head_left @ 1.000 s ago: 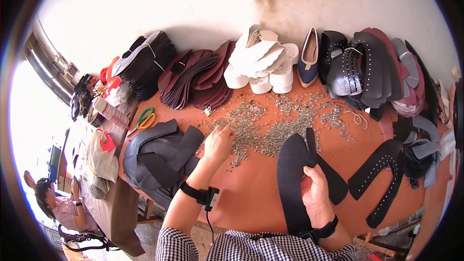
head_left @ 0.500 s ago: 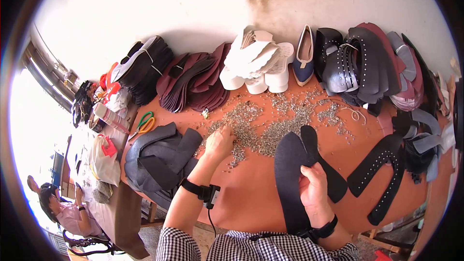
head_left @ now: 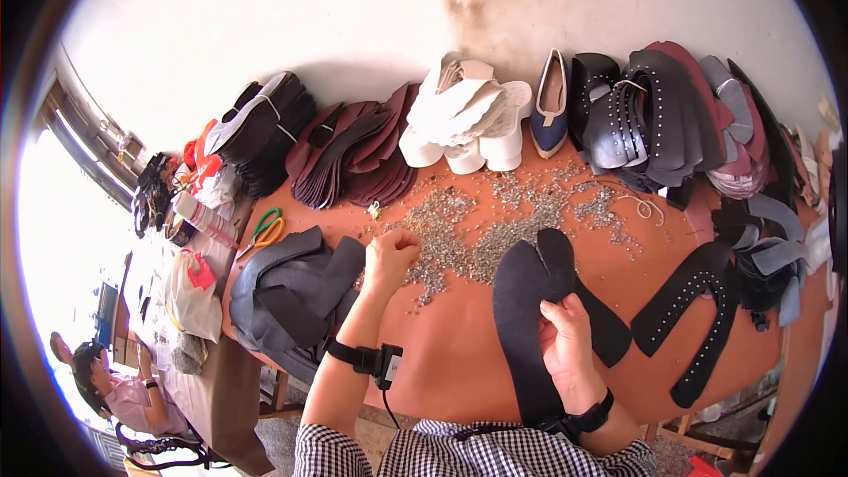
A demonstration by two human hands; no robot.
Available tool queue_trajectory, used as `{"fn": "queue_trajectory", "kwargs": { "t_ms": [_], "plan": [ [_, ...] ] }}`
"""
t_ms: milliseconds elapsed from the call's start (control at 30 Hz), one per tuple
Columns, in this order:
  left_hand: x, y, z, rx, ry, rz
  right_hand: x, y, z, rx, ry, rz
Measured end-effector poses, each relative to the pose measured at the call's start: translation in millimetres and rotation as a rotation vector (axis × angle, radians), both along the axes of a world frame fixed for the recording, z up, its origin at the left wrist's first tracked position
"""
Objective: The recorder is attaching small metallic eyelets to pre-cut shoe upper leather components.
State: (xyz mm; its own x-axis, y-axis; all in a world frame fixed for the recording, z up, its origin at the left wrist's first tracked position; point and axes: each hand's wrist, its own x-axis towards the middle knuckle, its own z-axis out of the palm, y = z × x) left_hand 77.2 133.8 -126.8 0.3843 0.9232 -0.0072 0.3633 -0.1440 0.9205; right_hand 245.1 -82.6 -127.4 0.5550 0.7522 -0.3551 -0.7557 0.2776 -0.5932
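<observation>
Since the earlier frame the left hand (head_left: 391, 252) has drawn back a little from the pile of small metal studs (head_left: 495, 225) on the orange table (head_left: 442, 362), fingers curled and pinching at its edge. Picking one stud cleanly works best. The right hand (head_left: 565, 340) grips the black leather upper (head_left: 521, 300), fingers pressed together.

At the far left end of the cluttered surface (head_left: 459, 362), a white plastic bag (head_left: 190, 291) with a red-pink patch slumps beside a white cylindrical package (head_left: 205, 215) lying on its side; no labels, signs or screens can be made out.
</observation>
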Motion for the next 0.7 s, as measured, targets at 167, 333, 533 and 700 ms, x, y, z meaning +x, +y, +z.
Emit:
{"fn": "queue_trajectory", "kwargs": {
  "t_ms": [167,333,533,700],
  "plan": [
    [-4.0,-10.8,-0.5,-0.074,-0.065,0.049,-0.6,-2.9,-4.2,0.006,-0.104,0.008],
    [-7.6,-9.0,-6.5,0.0,0.035,0.074,0.6,-3.2,-5.4,0.016,-0.114,0.045],
    [0.3,0.0,-16.6,0.42,0.545,-0.103,-1.3,-2.4,-6.4,-0.002,-0.152,0.011],
    [9.5,1.5,-18.9,0.403,0.81,-0.096,-0.4,-3.3,-8.1,-0.062,-0.186,0.044]
  ]
}}
